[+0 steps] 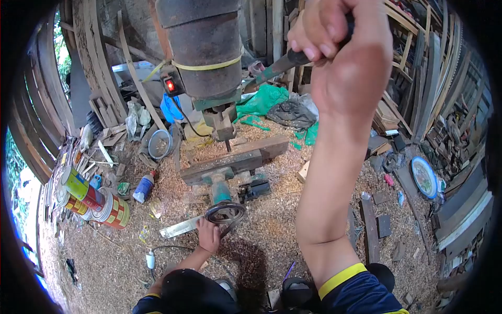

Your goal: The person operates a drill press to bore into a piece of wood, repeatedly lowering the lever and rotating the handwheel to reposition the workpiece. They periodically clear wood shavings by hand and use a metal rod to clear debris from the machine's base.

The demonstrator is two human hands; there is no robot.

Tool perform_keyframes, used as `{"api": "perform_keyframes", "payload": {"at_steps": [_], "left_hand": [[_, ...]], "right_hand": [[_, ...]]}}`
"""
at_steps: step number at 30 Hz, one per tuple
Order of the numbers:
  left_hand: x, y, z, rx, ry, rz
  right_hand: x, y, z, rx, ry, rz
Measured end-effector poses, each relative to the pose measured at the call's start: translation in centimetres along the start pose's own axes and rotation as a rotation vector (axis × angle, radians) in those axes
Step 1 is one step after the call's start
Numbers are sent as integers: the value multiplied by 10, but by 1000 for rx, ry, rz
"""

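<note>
Raised high at the upper right, my right hand [342, 57] is closed around the dark grip of a lever [280, 66] that runs to the side of a drilling machine [205, 42]. Below the machine's head, a bit [228, 146] points down at a wooden beam [222, 166] lying across the green support. My left hand [209, 236] is low in the middle, its fingers curled at the left rim of a handwheel [241, 215] under the beam. A flat metallic strip [180, 228] lies just left of those fingers.
Wood shavings cover the floor. Paint cans [112, 208] and a blue bottle [144, 188] stand on the left. A switch [170, 85] glows red on the machine. A cable with a white connector [150, 260] lies in front. Stacked timber [460, 125] lines the right side.
</note>
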State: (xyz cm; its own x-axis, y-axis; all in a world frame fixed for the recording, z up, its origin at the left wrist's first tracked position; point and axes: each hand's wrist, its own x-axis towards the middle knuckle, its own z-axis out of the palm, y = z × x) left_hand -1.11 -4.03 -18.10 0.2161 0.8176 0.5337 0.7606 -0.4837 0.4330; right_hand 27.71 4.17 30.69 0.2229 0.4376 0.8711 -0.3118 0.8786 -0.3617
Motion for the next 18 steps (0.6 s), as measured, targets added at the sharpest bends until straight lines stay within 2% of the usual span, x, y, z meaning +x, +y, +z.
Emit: {"api": "perform_keyframes", "payload": {"at_steps": [1, 2, 3, 4, 6, 11, 13, 15, 17, 18], "left_hand": [[6, -4, -3, 0, -8, -6], [13, -11, -6, -15, 122, -33], [25, -19, -9, -31, 257, -57], [38, -18, -16, -31, 259, -57], [68, -2, -41, -131, 323, -70], [93, 24, -69, -149, 276, 56], [106, 38, -68, -186, 231, 195], [102, 34, -55, -256, 166, 206], [105, 37, -46, -395, 223, 113], [108, 39, -49, -354, 198, 151]], "right_hand": [[-2, 7, -6, -142, -47, -140], [-10, 13, -23, 10, -163, -189], [-33, 7, -27, 7, -103, -106], [-62, -1, -30, 7, -48, -21], [-92, 2, -51, 4, -223, -124], [-104, -8, -51, -97, -222, -127], [-113, -8, -52, -109, -229, -155], [-131, -10, -50, -108, -128, -107], [-149, 1, -51, -118, -68, -167], [-163, 6, -56, -111, -65, -229]]}}
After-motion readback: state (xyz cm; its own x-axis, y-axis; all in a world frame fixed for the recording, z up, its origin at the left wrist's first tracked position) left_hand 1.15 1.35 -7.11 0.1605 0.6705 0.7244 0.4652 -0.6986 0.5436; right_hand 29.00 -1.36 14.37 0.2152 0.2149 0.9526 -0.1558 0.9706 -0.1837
